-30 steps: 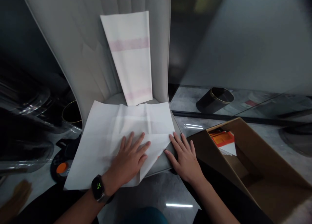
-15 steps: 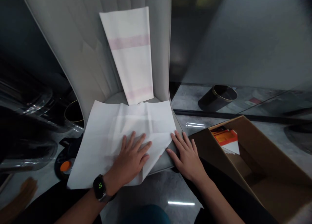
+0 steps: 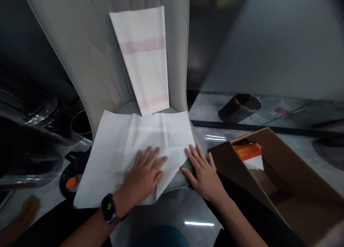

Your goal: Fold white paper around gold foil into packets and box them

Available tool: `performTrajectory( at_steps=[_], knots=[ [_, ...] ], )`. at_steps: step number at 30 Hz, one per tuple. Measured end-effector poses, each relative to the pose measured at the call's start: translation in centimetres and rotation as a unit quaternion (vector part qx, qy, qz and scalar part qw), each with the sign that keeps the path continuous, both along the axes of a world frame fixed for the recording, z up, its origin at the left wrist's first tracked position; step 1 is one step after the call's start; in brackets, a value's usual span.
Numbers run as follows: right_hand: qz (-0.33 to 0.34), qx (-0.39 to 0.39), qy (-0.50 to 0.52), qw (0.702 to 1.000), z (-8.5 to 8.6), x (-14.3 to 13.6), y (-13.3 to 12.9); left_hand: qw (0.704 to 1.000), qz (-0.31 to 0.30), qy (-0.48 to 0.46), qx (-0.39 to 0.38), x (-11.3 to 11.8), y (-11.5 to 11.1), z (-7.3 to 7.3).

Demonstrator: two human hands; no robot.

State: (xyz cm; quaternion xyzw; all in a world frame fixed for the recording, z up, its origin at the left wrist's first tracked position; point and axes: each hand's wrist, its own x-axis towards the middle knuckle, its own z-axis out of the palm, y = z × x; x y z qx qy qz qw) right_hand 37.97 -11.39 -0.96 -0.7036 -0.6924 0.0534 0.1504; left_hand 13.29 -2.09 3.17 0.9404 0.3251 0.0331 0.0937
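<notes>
Across the seat of a grey chair (image 3: 176, 182), we had a white paper sheet (image 3: 107, 150) lying before us, its longer axis apparently running left to right. Our left hand (image 3: 146, 173) lay flat on it, just right of its middle, fingers spread, gripping nothing. Our right hand (image 3: 202, 173), equally flat and ungripping, was the nearer to the sheet's right edge, where the border slanted back toward us. Beyond the far edge, a pink-banded white strip (image 3: 145, 69) leaned against the backrest (image 3: 88, 43).
</notes>
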Motion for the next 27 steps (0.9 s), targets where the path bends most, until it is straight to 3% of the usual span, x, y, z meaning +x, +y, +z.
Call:
performTrajectory(
  at_steps=[14,21,27],
  knots=[
    [-0.023,-0.001,-0.017,1.000,0.3,-0.4,0.3,1.000,-0.005,0.011,-0.016,0.2,0.1,0.3],
    [0.061,0.033,-0.005,0.998,1.1,-1.6,0.1,1.000,-0.008,0.027,-0.014,0.4,0.1,0.2],
    [0.060,0.007,0.011,0.998,0.8,-1.6,0.0,0.999,-0.014,0.022,-0.026,0.2,0.3,0.5]
  ],
)
